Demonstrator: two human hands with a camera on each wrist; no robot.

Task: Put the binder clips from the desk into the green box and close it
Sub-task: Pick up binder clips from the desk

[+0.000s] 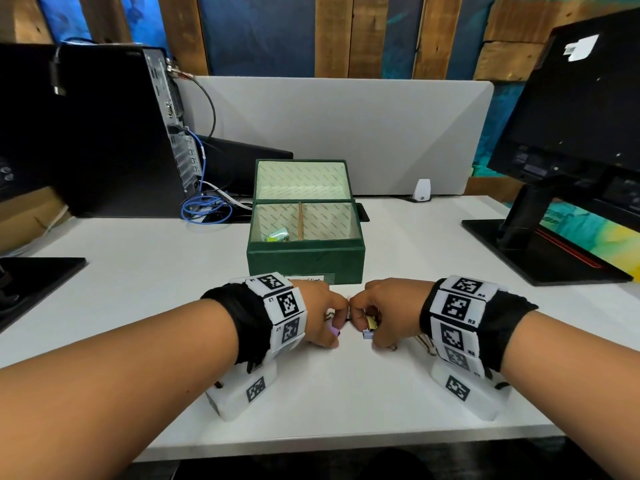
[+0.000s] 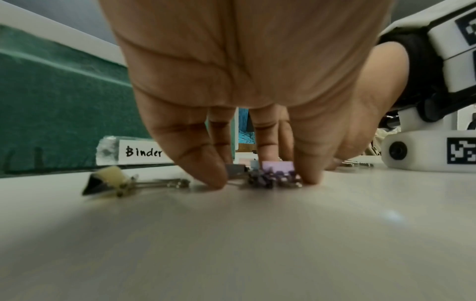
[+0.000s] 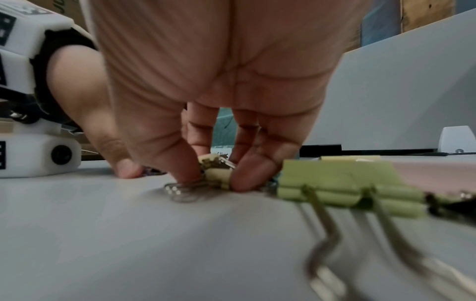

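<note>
The green box [image 1: 304, 261] stands open mid-desk with its lid upright, and a green binder clip [image 1: 277, 234] lies in its left compartment. Just in front of it my two hands meet on the desk. My left hand [image 2: 264, 180] pinches a purple binder clip [image 2: 278, 170] between thumb and fingers against the desk. My right hand [image 3: 217, 179] pinches a cream binder clip [image 3: 219, 173], which shows as the gold-looking clip [image 1: 371, 322] in the head view. A large green clip [image 3: 342, 183] lies right of my right hand. A cream and black clip [image 2: 110, 181] lies left of my left hand.
A computer tower [image 1: 114, 133] with blue cables stands at the back left, and a monitor on its stand [image 1: 568, 188] at the right. A grey divider panel [image 1: 346, 133] runs behind the box. The box front carries a white label [image 2: 141, 152] reading "Binder".
</note>
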